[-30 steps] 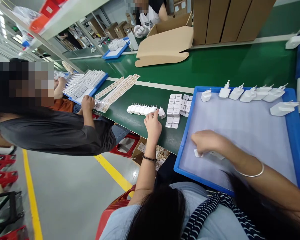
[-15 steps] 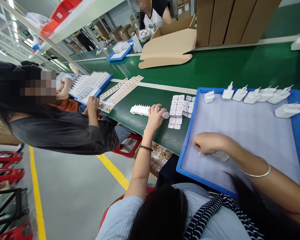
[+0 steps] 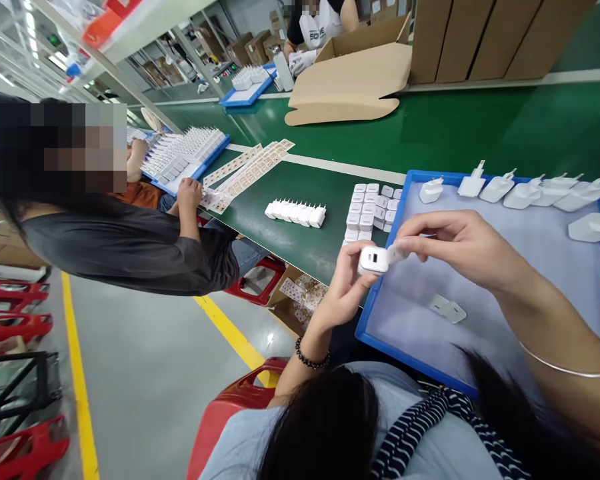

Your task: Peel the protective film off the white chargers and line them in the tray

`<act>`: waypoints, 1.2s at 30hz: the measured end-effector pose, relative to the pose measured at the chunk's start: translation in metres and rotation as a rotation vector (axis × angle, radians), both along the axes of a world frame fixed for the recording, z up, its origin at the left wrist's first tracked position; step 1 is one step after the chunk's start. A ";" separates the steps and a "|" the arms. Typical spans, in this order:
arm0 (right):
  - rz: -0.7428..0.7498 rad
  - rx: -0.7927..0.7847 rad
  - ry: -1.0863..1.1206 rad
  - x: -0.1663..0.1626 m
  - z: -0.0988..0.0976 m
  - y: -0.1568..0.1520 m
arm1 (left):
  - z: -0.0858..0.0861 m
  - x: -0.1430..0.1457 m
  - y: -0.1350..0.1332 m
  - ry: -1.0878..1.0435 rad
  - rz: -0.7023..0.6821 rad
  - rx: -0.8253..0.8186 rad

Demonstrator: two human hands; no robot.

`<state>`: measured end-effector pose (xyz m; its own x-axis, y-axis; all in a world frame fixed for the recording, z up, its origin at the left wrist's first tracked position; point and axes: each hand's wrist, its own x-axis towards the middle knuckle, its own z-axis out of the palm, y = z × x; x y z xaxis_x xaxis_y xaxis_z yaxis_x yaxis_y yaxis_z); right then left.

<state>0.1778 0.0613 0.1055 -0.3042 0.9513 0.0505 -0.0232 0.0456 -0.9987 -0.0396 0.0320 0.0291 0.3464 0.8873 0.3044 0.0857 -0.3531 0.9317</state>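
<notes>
Between the thumb and fingers of my left hand (image 3: 350,283) is a white charger (image 3: 373,261), its end with dark ports turned towards me. My right hand (image 3: 450,243) pinches a small pale flat piece (image 3: 396,253) right beside the charger; whether the two touch I cannot tell. Below my right hand, two joined white flat pieces (image 3: 447,309) lie on the bed of the blue-rimmed tray (image 3: 375,333). Several white plug chargers (image 3: 523,192) rest along the tray's far side. Left of the tray is a block of stacked white chargers (image 3: 363,217).
A row of white plug chargers (image 3: 296,213) sits on the green table (image 3: 280,247). Beyond it lie label strips (image 3: 255,175) near a co-worker's hand (image 3: 189,195). Brown cardboard (image 3: 350,83) and tall boxes (image 3: 500,40) stand at the back. A red stool (image 3: 230,413) is below.
My left hand has come from the charger row to the tray's near left edge with a charger. My right hand has risen from the tray with a small flat piece, meeting it there.
</notes>
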 end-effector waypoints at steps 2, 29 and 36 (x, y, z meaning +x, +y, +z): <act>-0.033 0.008 0.047 -0.003 0.007 -0.010 | 0.005 0.007 -0.012 -0.090 -0.049 -0.007; 0.010 -0.078 0.109 -0.013 0.020 -0.034 | 0.030 0.007 -0.024 -0.057 -0.037 0.100; 0.109 -0.194 0.217 -0.013 0.012 -0.031 | 0.028 0.008 -0.024 -0.050 -0.042 0.073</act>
